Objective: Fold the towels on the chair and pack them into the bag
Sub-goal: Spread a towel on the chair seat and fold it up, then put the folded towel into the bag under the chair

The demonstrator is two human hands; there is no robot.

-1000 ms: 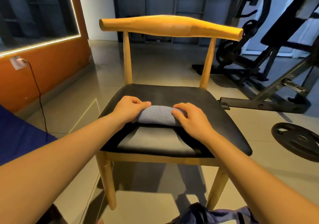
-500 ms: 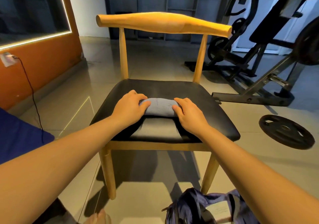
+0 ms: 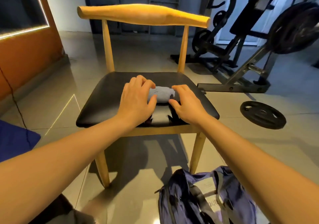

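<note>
A small grey-blue towel, rolled into a tight bundle, lies in the middle of the black seat of a wooden chair. My left hand wraps over its left end, thumb in front and fingers behind. My right hand presses on its right end, fingers curled against the roll. A dark blue bag with black straps sits open on the floor below the chair's front right leg, under my right forearm.
A weight plate lies on the tiled floor right of the chair. Gym machines stand behind it. An orange wall with a hanging cable runs along the left. A blue cloth shows at the left edge.
Both hands have rolled the towel away from me, from near the seat's front edge to its middle. The flat tail of towel is gone into the roll. The view tilted down, showing more bag.
</note>
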